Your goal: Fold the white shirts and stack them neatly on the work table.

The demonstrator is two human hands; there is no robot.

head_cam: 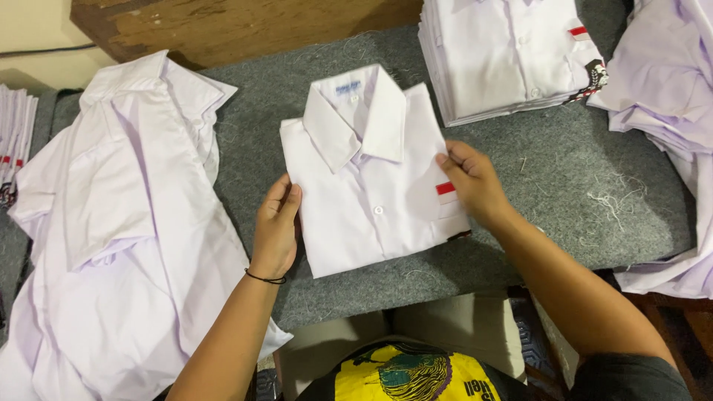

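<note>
A folded white shirt with collar up and a small red-and-white patch on its pocket lies on the grey felt table. My left hand presses flat against the shirt's left edge, a thin black band on its wrist. At the shirt's right edge, beside the patch, rests my right hand, fingers curled on the fabric. Neither hand lifts the shirt.
A pile of unfolded white shirts lies to the left. A neat stack of folded shirts sits at the back right. More loose shirts are heaped at the far right. Another folded stack shows at the left edge.
</note>
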